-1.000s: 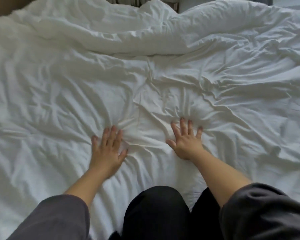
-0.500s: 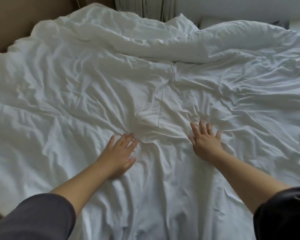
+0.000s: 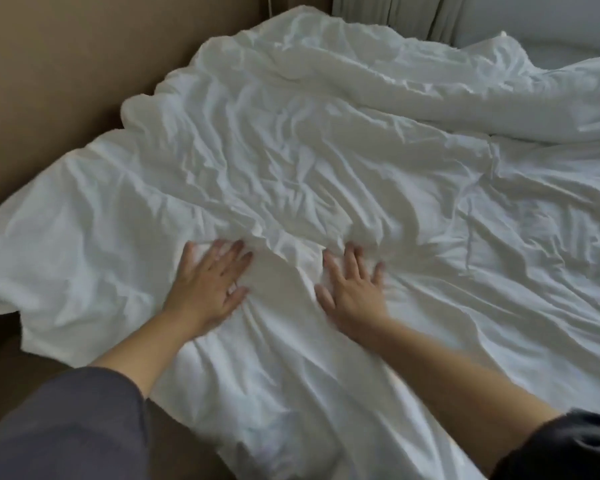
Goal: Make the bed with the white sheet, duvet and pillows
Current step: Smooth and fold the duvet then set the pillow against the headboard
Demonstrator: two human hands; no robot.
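Note:
A wrinkled white duvet (image 3: 326,161) covers the bed and fills most of the head view. Its far part is bunched into a thick fold (image 3: 413,81) along the back. My left hand (image 3: 208,282) lies flat on the duvet near its left side, fingers spread. A short way to the right my right hand (image 3: 352,289) presses flat on the cloth too, fingers straight. A ridge of creases runs between and just beyond both hands. No pillow is clearly visible.
A tan wall or headboard panel (image 3: 66,81) runs along the left of the bed. Grey curtains (image 3: 395,12) hang at the back. The duvet's left corner (image 3: 21,306) hangs over the bed's edge above a brown floor (image 3: 0,358).
Both hands slid left across the duvet, staying flat. The view turned left, so the tan panel and the bed's left edge came into sight.

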